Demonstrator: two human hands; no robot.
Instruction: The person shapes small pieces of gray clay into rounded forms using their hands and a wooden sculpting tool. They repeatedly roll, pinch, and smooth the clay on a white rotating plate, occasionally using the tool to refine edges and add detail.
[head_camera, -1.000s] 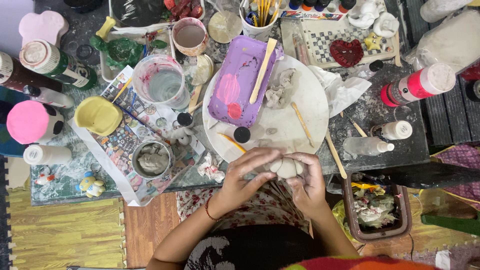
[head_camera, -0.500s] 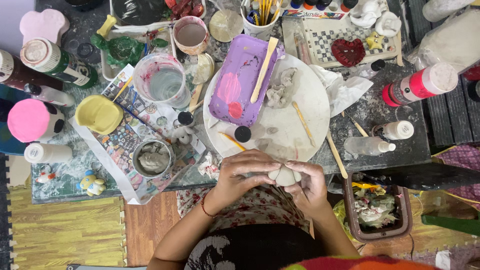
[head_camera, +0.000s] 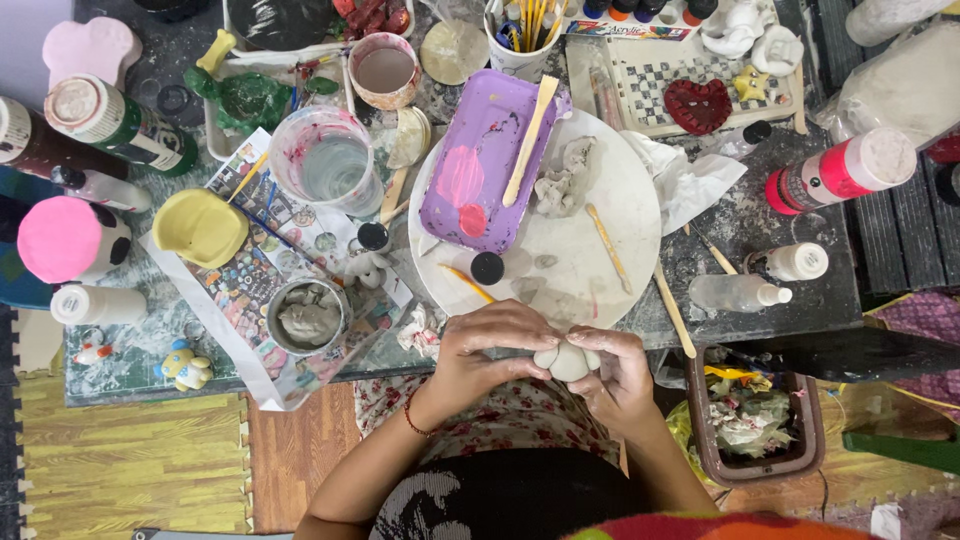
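Observation:
Both my hands close around a small pale lump of clay (head_camera: 566, 360) at the near edge of the table, just above my lap. My left hand (head_camera: 488, 345) wraps over its left side with the fingers curled across the top. Cupping it from the right and beneath is my right hand (head_camera: 618, 372). Just beyond them lies a round white board (head_camera: 620, 215) with a purple tray (head_camera: 480, 165), a grey clay scrap (head_camera: 562, 182), wooden sticks and a black cap (head_camera: 487, 268) on it.
A clear cup of water (head_camera: 332, 165), a yellow dish (head_camera: 200, 226) and a tin of grey slip (head_camera: 308, 318) stand at left. Paint bottles (head_camera: 845, 170) and small white bottles (head_camera: 740, 292) sit at right. A brown bin (head_camera: 756, 420) stands below the table's right edge.
My hands have kept working the clay lump, shifting slightly toward me and turning it; the lump shows more between my fingers now. Nothing on the table has moved.

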